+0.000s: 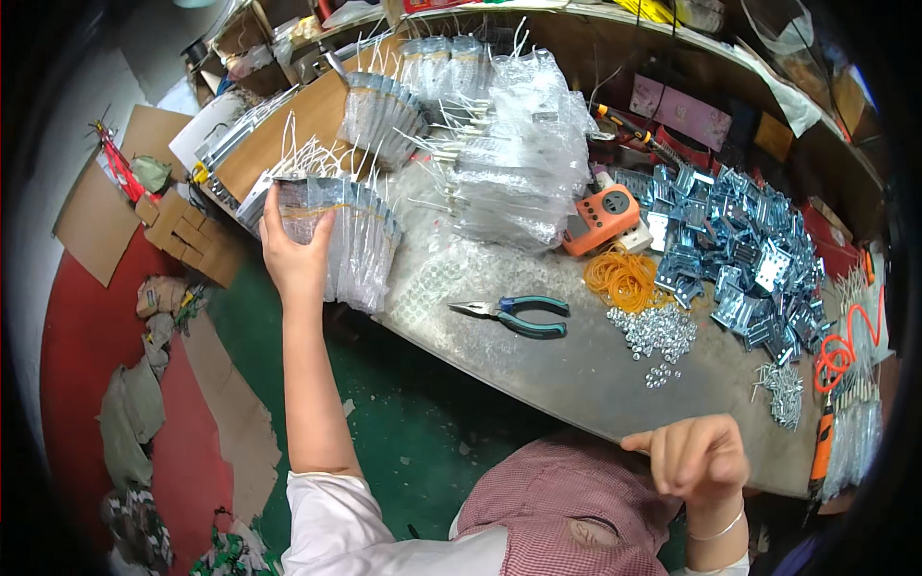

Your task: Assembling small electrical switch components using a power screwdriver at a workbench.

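At the table's left edge, my left hand (pixel 293 254) has thumb and fingers set around the end of a row of clear-bagged metal parts with white wires (pixel 351 235). An orange-yellow rubber band shows across the bags near my thumb. My right hand (pixel 696 456) is over the front edge of the table, its fingers loosely curled and one stretched to the left, with nothing visible in it. Between the hands lie needle-nose pliers (pixel 514 313) with blue-black handles.
More bagged bundles (pixel 523 158) are stacked at the back. Rubber bands (pixel 619 276), small nuts (pixel 653 331), screws (pixel 780 394) and a heap of metal brackets (pixel 744 250) occupy the right side. An orange power socket (pixel 603 219) stands behind the bands. An orange-handled driver (pixel 822 446) with a coiled cord hangs at right.
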Demonstrator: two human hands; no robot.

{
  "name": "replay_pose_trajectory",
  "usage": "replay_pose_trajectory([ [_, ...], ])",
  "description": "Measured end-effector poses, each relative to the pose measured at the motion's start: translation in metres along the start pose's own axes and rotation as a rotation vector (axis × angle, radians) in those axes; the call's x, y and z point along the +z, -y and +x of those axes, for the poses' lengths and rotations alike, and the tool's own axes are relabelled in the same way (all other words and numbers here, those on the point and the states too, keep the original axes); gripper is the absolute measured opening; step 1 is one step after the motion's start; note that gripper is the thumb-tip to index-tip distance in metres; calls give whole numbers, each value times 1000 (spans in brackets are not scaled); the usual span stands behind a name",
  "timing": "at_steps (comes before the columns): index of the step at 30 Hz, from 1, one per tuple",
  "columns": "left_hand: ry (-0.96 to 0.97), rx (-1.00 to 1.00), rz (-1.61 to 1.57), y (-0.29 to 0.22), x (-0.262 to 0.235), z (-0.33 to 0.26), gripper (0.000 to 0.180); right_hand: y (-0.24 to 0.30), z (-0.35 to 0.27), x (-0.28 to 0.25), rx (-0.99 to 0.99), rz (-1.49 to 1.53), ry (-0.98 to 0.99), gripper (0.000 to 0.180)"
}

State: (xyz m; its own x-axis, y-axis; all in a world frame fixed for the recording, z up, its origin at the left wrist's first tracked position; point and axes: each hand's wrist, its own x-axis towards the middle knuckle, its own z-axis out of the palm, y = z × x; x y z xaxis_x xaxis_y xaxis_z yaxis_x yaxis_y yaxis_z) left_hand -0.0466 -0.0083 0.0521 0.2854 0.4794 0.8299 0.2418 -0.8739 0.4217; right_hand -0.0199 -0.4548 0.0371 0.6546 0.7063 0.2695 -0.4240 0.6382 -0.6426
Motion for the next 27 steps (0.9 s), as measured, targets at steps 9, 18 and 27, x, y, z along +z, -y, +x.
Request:
replay_pose_trajectory([
  [9,186,-12,150,-9,16,1,74,17,21,24,-56,145,242,29],
  [18,222,67,189,21,19,7,89,6,50,102,-199,575,316,32],
  [27,317,44,-44,83,12,12,90,1,49,92,-290,740,553,33],
])
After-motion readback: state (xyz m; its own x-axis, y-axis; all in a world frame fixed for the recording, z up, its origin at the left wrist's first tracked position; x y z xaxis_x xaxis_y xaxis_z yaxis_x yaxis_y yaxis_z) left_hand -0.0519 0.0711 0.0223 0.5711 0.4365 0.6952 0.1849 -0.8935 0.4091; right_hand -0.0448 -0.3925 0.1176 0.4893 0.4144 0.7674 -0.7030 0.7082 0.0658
